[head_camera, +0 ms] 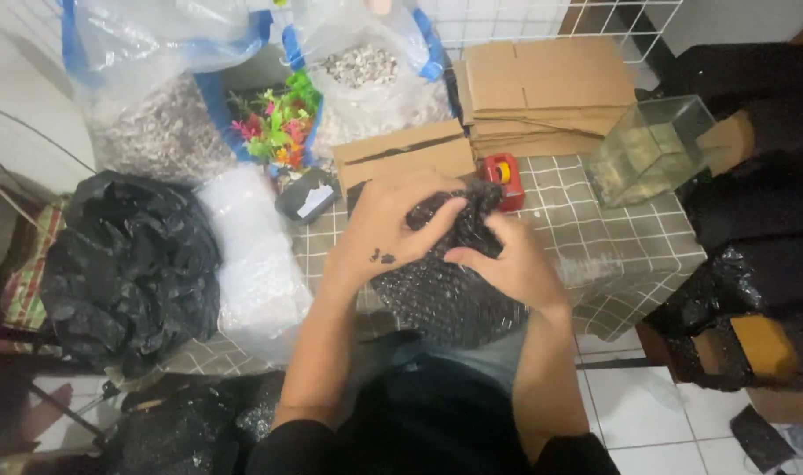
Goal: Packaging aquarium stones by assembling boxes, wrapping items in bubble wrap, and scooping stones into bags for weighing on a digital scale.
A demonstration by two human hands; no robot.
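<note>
Both my hands hold a bundle wrapped in black bubble wrap (450, 286) over a low table with a checked cloth (595, 237). My left hand (379, 233) grips the bundle's upper left, fingers curled over its top. My right hand (507, 259) presses on its right side. What is inside the wrap is hidden.
A red tape dispenser (504, 176) lies just behind the bundle. Flat cardboard boxes (542, 92), a small glass tank (648, 149), clear bags of gravel (366, 75), plastic plants (274, 123), a roll of clear bubble wrap (256, 259) and black bags (128, 264) surround the table.
</note>
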